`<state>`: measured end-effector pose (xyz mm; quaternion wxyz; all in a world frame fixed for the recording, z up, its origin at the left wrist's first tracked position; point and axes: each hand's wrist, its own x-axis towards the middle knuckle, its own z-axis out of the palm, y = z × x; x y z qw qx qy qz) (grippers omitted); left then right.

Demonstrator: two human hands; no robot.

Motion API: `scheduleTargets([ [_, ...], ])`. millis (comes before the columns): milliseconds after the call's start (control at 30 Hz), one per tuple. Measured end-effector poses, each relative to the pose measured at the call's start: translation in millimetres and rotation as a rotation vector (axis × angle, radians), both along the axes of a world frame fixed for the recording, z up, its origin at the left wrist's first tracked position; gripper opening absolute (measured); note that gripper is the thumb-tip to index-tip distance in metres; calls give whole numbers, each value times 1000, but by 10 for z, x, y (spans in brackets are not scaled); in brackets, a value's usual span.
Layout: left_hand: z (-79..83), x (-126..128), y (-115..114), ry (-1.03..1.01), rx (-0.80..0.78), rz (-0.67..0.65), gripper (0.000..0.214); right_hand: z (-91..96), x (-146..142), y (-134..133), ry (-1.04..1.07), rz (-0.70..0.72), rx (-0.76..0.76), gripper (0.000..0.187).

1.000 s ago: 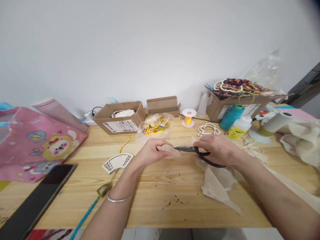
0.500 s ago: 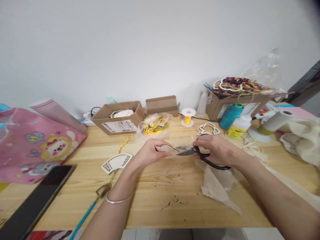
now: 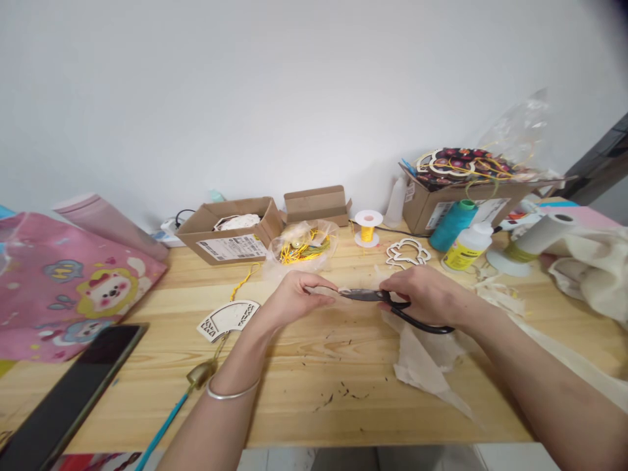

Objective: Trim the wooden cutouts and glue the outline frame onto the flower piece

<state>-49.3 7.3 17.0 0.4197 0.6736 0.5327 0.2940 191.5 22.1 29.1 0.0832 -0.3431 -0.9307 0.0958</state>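
Observation:
My left hand (image 3: 294,302) pinches a thin pale piece (image 3: 326,291) with a dark curved edge, seen nearly edge-on; its kind is hard to make out. In my right hand (image 3: 426,294) are black-handled scissors (image 3: 366,296), with fingers wrapped about the loops. The blades point left, lie together and meet the piece's right edge. Beneath my right hand, a cream fabric scrap (image 3: 422,374) lies on the wooden table (image 3: 304,412). Dark bits are scattered near it. A fan-shaped wooden cutout (image 3: 226,320) with a yellow cord rests beside my left forearm.
At the back stand an open cardboard box (image 3: 230,229), a yellow thread spool (image 3: 367,230) and a fuller box (image 3: 466,196). A glue bottle (image 3: 466,248) and a teal thread cone (image 3: 454,226) stand right. A phone (image 3: 73,392) and a pink bag (image 3: 83,288) occupy the left.
The scissor blades were apart and have closed together at the piece's edge. Both hands stay nearly where they were.

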Motion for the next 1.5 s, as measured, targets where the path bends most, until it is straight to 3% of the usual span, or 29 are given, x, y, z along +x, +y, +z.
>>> scheduleTargets([
  [400, -22, -5, 3, 40, -26, 14, 20, -35, 1, 9, -17, 3, 12, 15],
  [800, -27, 24, -2, -125, -22, 43, 17, -37, -3, 15, 19, 15, 7, 13],
  [1233, -26, 25, 1, -160, 66, 22, 15, -49, 14, 40, 31, -31, 64, 15],
  [1333, -46, -2, 32, -113, 212, 22, 14, -53, 101, 105, 90, -57, 33, 18],
  [1500, -38, -72, 69, 106, 814, 52, 21, -97, 89, 151, 436, -203, -253, 30],
])
